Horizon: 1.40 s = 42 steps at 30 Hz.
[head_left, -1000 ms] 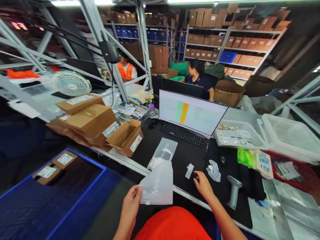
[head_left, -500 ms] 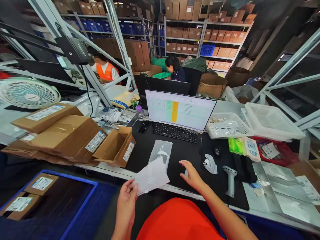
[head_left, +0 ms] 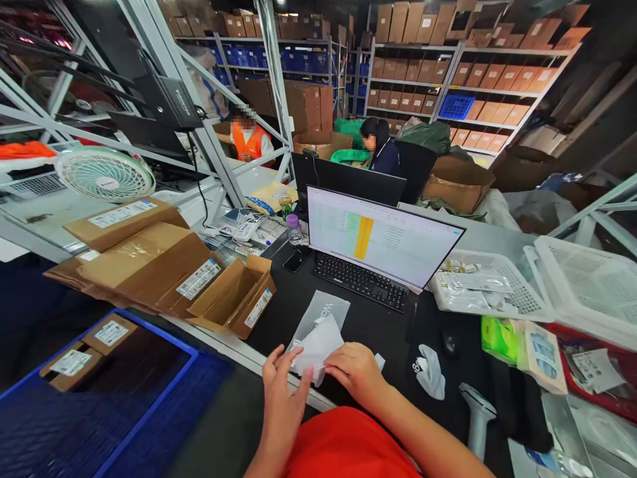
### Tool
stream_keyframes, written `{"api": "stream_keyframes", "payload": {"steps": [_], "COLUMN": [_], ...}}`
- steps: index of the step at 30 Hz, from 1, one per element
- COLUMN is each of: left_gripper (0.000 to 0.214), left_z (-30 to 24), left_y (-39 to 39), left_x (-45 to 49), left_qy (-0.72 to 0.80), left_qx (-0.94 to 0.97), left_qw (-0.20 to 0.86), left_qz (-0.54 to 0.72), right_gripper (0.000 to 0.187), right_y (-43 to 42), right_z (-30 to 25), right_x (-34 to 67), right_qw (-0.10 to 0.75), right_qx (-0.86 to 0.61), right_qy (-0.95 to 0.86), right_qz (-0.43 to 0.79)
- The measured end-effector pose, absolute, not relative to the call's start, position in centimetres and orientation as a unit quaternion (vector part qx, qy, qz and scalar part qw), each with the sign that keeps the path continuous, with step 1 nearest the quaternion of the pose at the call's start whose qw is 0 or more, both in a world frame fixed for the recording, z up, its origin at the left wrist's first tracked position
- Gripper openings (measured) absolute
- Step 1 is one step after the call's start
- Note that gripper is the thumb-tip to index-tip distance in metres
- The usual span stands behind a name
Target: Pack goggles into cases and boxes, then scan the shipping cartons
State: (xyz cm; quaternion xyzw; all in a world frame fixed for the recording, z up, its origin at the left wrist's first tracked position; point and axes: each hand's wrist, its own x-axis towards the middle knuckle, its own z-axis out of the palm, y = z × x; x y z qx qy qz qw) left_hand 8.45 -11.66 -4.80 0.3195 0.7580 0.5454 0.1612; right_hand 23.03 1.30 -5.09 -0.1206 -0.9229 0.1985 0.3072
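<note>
A frosted white plastic bag (head_left: 322, 342) is held between my two hands over the front edge of the desk. My left hand (head_left: 283, 392) grips its left side, the thumb in front and the fingers bent round the edge. At the bag's right lower edge, the fingertips of my right hand (head_left: 359, 373) pinch the plastic. Beneath and behind it, a second frosted bag (head_left: 334, 307) with printed lettering lies on the black mat (head_left: 271, 307). A small pale scrap (head_left: 379, 362) shows just beyond my right hand.
An open cardboard box (head_left: 239, 299) and flattened cartons (head_left: 144, 259) are at the left, above a blue crate (head_left: 164, 392). A keyboard (head_left: 358, 282) and monitor (head_left: 381, 236) stand ahead. On the right are a crumpled pouch (head_left: 430, 372), a mouse (head_left: 450, 344) and a scanner (head_left: 478, 415).
My right hand has come left from the mat and taken hold of the bag's right edge. The bag is tilted more upright between both hands. The camera view has turned left.
</note>
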Motion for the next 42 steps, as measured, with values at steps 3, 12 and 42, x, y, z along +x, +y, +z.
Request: {"api": "stream_keyframes", "payload": {"steps": [3,12,42], "left_gripper": [0.031,0.025,0.014], "left_z": [-4.2,-2.8,-1.1], "left_y": [-11.7,-10.4,-6.0], "left_x": [8.0,2.9,-5.1], "left_qy": [0.732,0.664,0.502], "left_qx": [0.504,0.662,0.774], "left_qw": [0.111,0.13,-0.01], "left_qz": [0.446,0.324,0.386], "right_gripper": [0.028,0.026,0.024], "right_y": [1.7,2.5,-1.0], "right_z": [-5.3,-3.5,1.7], "right_x": [23.1,22.8,23.3], "right_qw": [0.288,0.288,0.275], "right_qx": [-0.114,-0.171,-0.382], "right_qy": [-0.927,-0.916,-0.843], "right_qz": [0.211,0.222,0.26]}}
